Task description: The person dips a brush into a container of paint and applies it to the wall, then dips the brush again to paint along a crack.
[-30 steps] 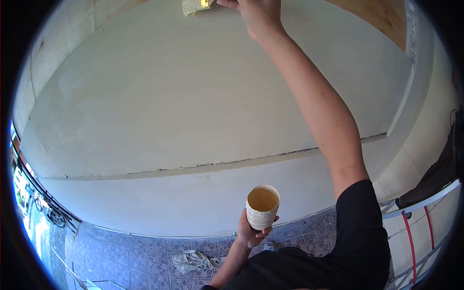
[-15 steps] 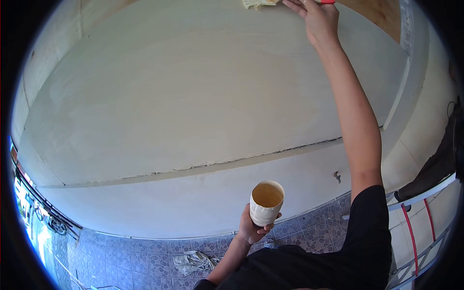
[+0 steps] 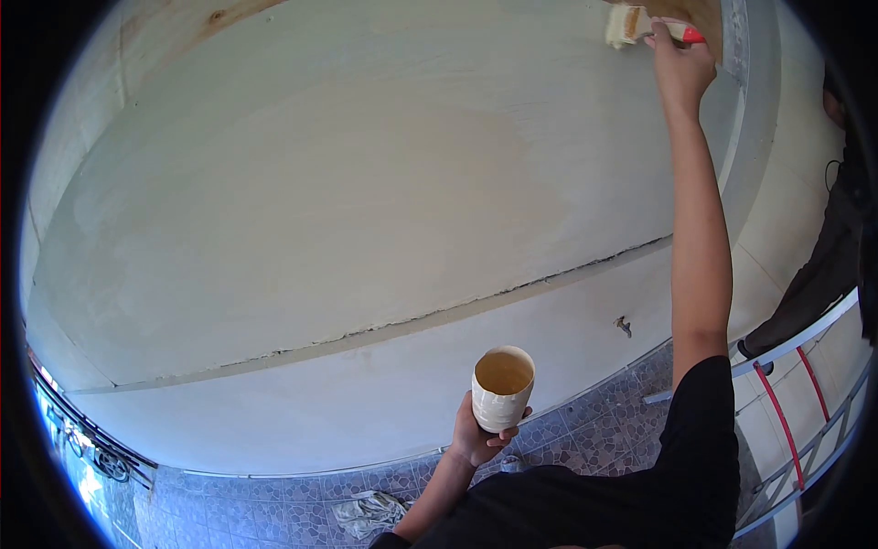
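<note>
My right hand (image 3: 684, 73), arm stretched far up, is closed round the handle of a paintbrush (image 3: 629, 26). The brush has a red handle end and wide pale bristles, which lie against the upper right part of a grey-green wall panel (image 3: 347, 183). Low in the middle, the fingers of my left hand (image 3: 477, 437) wrap round a white cup (image 3: 501, 403) with an uneven rim. The cup is nearly upright, and its yellowish inside shows from above.
Below the panel's cracked lower edge, a tap (image 3: 623, 327) sticks out of the white wall (image 3: 302, 416). A crumpled cloth (image 3: 369, 513) lies on the patterned floor tiles (image 3: 604, 421). A metal ladder (image 3: 796, 439) with red bars stands at right, near another person's dark-trousered leg (image 3: 814, 284).
The brush and my right hand have moved right along the top of the panel. The view has turned a little to the right. My left hand still holds the cup low in the middle.
</note>
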The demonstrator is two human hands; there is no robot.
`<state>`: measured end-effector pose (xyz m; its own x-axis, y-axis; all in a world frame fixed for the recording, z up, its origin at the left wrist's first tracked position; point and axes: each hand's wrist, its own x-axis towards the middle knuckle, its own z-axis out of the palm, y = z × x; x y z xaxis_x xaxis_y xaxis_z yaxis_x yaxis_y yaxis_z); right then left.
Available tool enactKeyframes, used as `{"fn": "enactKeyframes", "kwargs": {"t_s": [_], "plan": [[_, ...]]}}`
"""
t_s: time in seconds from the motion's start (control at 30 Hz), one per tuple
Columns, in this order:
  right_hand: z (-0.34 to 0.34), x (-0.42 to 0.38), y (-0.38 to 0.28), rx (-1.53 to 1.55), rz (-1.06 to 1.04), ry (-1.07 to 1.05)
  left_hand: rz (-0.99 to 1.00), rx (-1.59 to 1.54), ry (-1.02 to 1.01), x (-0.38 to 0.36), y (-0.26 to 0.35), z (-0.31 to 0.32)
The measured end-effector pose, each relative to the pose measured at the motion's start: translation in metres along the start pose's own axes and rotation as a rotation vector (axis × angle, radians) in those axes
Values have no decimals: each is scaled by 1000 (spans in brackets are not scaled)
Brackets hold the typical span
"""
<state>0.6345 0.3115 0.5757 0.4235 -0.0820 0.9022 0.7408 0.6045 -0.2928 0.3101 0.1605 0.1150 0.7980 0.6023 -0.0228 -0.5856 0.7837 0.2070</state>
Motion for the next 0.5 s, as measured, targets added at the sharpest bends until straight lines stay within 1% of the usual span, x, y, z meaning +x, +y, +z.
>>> {"fn": "enactKeyframes", "kwargs": {"t_s": [0.03, 0.1, 0.17, 0.23, 0.3, 0.33, 0.37, 0.4, 0.43, 0.47, 0.5], "plan": [[2, 1, -1, 0, -2, -2, 0, -2, -1, -1, -1, -3], [15, 4, -5, -456, -310, -22, -20, -22, 3, -4, 0, -10], [51, -3, -19, -568, -326, -67, -8, -28, 0, -8, 0, -10], [78, -29, -53, -325, -457, 28, 1, -32, 3, -14, 1, -10], [106, -55, -87, -279, -497, 10, 22, -60, 19, -20, 1, -12], [117, -70, -104, -129, -615, 20, 16, -62, 28, -23, 2, -13], [129, -82, -122, -103, -675, 15, 31, -73, 20, -26, 2, -14], [145, -99, -140, -120, -556, -54, 48, -83, 9, -29, 3, -15], [155, -114, -161, -60, -575, -34, 44, -81, 12, -32, 4, -15], [167, -126, -180, -104, -595, 0, 64, -90, 6, -36, 5, -14], [189, -138, -191, -64, -657, 12, 86, -100, -1, -40, 6, -13]]}}
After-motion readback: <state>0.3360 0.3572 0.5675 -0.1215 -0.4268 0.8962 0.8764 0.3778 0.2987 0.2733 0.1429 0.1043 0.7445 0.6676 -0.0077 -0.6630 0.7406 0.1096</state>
